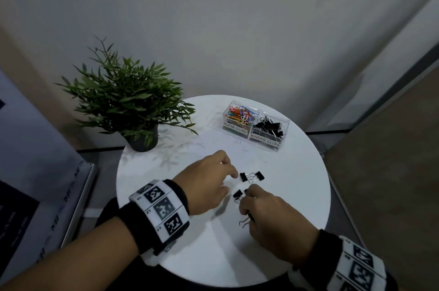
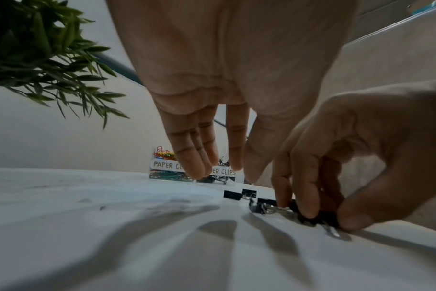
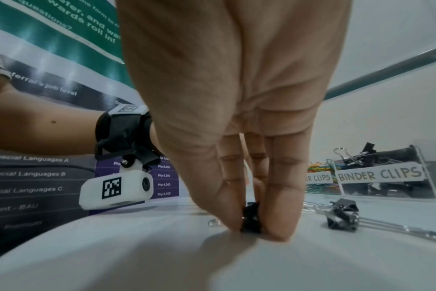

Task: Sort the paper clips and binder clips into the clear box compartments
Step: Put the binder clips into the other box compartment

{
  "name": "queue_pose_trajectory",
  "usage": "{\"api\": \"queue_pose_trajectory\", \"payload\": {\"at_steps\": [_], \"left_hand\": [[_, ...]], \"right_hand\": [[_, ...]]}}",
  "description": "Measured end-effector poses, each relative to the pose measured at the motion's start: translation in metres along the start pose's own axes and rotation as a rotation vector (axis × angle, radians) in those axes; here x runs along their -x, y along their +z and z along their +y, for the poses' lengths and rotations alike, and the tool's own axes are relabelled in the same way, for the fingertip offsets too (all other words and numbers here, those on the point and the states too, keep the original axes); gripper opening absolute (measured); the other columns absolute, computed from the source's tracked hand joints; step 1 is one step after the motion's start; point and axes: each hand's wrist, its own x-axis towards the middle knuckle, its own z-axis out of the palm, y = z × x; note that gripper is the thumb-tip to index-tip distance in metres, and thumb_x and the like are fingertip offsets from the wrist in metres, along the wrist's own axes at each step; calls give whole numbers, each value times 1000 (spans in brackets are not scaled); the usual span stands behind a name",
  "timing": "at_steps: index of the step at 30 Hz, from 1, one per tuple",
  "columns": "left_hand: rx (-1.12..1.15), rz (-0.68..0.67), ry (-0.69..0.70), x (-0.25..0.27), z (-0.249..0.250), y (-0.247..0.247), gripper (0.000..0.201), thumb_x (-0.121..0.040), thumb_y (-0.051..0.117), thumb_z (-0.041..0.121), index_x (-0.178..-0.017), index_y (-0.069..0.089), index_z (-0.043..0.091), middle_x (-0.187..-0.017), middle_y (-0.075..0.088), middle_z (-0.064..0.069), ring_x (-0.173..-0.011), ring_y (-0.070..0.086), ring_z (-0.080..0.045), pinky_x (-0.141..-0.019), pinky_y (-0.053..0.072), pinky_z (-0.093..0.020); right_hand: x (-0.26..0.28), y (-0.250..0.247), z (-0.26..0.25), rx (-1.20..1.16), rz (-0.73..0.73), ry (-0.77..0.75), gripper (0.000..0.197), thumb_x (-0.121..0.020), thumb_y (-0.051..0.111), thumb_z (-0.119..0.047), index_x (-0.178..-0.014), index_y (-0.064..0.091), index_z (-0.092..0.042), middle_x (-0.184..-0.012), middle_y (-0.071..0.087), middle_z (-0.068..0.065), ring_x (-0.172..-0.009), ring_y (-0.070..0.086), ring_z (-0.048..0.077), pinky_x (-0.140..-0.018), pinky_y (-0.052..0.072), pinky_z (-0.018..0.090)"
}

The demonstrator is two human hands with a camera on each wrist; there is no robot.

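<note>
A clear box [image 1: 248, 136] stands at the table's back right. Its left compartment, labelled paper clips [image 1: 235, 128], holds coloured clips; the right one, labelled binder clips [image 1: 264, 140], holds black ones. Several black binder clips lie loose mid-table: a touching pair [image 1: 251, 176] and a single one [image 1: 237, 194]. My right hand [image 1: 247, 205] pinches a binder clip [image 3: 250, 218] against the tabletop between thumb and fingers. My left hand [image 1: 231, 182] hovers just left of the pair, fingers straight and empty [image 2: 227, 167].
A potted green plant [image 1: 128, 105] stands at the back left of the round white table [image 1: 190, 243]. Another loose binder clip [image 3: 341, 216] lies just right of my right fingers. A printed banner [image 1: 35, 195] stands left of the table; walls close behind.
</note>
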Motion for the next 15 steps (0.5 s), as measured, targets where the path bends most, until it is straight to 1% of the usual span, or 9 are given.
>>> {"api": "queue_pose_trajectory", "payload": {"at_steps": [2,4,6,8,10,13,15], "left_hand": [[29,-8,10,0,2,4,32,-91,59,23,-122,59,27,-119,45,11,-95,58,-8,-88,45,-24],[42,-40,15,0,3,7,31,-89,59,21,-120,61,26,-117,48,10,-101,58,-10,-90,47,-29],[21,-93,16,-2,5,9,32,-87,58,19,-118,62,25,-115,50,7,-104,56,-15,-89,47,-34],[17,-119,21,-4,5,10,33,-85,58,18,-116,63,25,-111,52,6,-103,55,-18,-88,47,-37],[19,-120,20,-6,2,10,33,-85,59,18,-117,63,26,-111,53,5,-104,55,-17,-89,47,-36],[20,-111,18,-9,-2,8,33,-87,60,19,-119,62,25,-114,55,5,-108,54,-15,-92,46,-32],[14,-92,20,-11,-4,6,33,-89,58,19,-120,61,25,-115,55,6,-110,53,-14,-93,45,-29]], "right_hand": [[-3,-1,-2,33,-12,-25,23,-82,41,-2,-97,55,-12,-108,48,5,-82,54,30,-71,44,37],[-7,-2,-4,50,-11,-32,21,-83,41,-3,-95,56,-11,-107,51,5,-83,54,30,-69,40,35],[-10,-3,-4,38,5,-29,20,-81,41,-2,-92,56,-10,-105,52,6,-81,54,31,-69,41,38],[-11,-5,-3,25,21,-36,19,-79,42,-2,-90,56,-9,-102,53,7,-80,53,32,-69,42,40],[-11,-5,0,6,40,-44,18,-80,42,-3,-89,56,-9,-99,53,7,-80,53,30,-70,43,41],[-10,-4,7,-41,113,-61,15,-78,45,-5,-83,58,-10,-92,55,4,-77,55,28,-70,46,42],[-9,-5,13,-71,167,-54,12,-75,49,-7,-76,60,-12,-85,56,1,-73,56,24,-67,47,38]]}}
